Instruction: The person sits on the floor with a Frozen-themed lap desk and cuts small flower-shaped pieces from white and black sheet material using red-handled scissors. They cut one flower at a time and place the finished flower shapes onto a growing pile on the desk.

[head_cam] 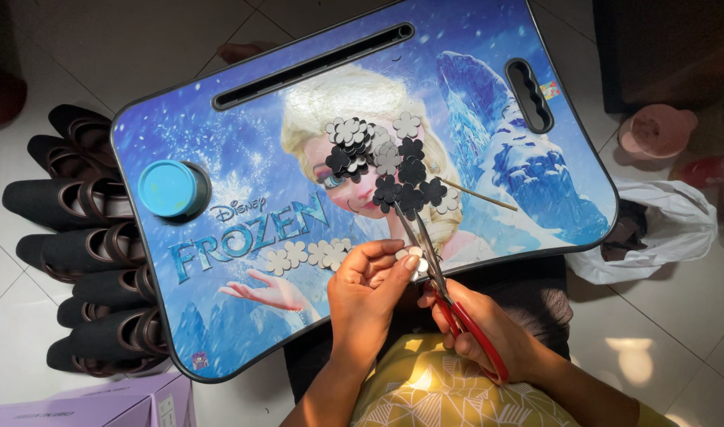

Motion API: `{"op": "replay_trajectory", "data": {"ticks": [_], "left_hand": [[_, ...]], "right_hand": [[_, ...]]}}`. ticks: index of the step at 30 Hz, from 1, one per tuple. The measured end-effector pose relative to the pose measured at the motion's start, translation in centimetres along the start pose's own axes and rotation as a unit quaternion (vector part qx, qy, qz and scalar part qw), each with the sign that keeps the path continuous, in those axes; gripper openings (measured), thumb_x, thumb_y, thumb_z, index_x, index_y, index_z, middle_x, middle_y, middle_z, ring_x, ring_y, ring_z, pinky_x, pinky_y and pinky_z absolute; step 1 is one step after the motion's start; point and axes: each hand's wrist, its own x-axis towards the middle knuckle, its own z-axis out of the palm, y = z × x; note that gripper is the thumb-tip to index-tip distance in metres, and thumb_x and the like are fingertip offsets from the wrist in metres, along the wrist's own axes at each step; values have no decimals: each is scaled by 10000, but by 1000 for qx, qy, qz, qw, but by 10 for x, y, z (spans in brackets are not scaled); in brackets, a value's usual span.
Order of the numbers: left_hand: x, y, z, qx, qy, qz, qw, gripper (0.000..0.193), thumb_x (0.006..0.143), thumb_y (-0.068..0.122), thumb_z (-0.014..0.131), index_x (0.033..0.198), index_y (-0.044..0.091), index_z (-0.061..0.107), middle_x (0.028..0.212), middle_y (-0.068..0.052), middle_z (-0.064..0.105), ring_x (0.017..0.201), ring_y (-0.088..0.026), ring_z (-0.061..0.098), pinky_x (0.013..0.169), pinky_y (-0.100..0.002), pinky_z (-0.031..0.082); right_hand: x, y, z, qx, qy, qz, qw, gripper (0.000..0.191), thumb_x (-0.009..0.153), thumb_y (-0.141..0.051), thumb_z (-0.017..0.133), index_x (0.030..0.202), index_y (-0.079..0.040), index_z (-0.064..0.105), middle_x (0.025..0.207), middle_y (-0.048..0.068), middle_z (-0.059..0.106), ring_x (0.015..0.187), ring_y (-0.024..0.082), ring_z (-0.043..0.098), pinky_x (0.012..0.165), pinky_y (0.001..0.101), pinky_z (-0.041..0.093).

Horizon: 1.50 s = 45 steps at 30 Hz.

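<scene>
Cutting a small flower shape at the near edge of a blue lap table.
The left hand is pinching a pale flower cutout while the right hand is gripping red-handled scissors, blades meeting the cutout; a pile of dark and pale flowers is lying just beyond.

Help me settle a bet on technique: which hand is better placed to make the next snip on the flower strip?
Probably the right hand: it holds the red-handled scissors, blades beside the white flower piece. The left hand pinches that piece, so it steadies.
</scene>
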Motion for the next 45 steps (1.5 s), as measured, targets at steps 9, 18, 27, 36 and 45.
{"op": "replay_trajectory", "data": {"ticks": [9, 18, 27, 36, 45], "left_hand": [[-7, -1, 2, -10, -3, 17, 1000, 250, 893, -39, 729, 1128, -69, 649, 980, -139, 760, 785, -112, 706, 656, -245, 578], [-9, -3, 3, 10, 8, 25, 1000, 247, 883, -41, 745, 1113, -74, 662, 981, -136, 766, 833, -103, 711, 695, -222, 570], [-9, -5, 2, 8, 0, 34, 999, 252, 887, -38, 756, 1120, -74, 665, 971, -129, 756, 828, -75, 684, 701, -196, 537], [-9, -6, 2, 15, 0, 39, 999, 272, 883, -13, 761, 1130, -71, 664, 986, -119, 762, 846, -73, 687, 729, -198, 543], [-6, -6, -2, 29, -7, 42, 999, 287, 868, -28, 762, 1134, -73, 666, 972, -101, 746, 867, -85, 705, 753, -201, 559]], "right_hand": [[1, -3, 1, -69, 10, -22, 997, 1079, 669, -951, 550, 1204, -14, 553, 735, -27, 468, 612, 67, 457, 536, 241, 403], [0, -7, 0, -60, 1, -2, 998, 1090, 651, -944, 563, 1203, -4, 532, 723, -32, 436, 587, 58, 421, 513, 235, 369], [-1, 4, -5, -59, -7, -3, 998, 1054, 672, -922, 595, 1205, -17, 506, 723, -18, 459, 582, 68, 452, 504, 247, 399], [-1, 0, -3, -68, 4, -11, 998, 1038, 687, -935, 565, 1177, -21, 519, 720, -16, 449, 572, 61, 409, 499, 243, 356], [-2, 3, -7, -79, -12, -27, 996, 969, 706, -938, 559, 1064, -39, 511, 709, -47, 453, 581, 54, 412, 496, 238, 361]]}}
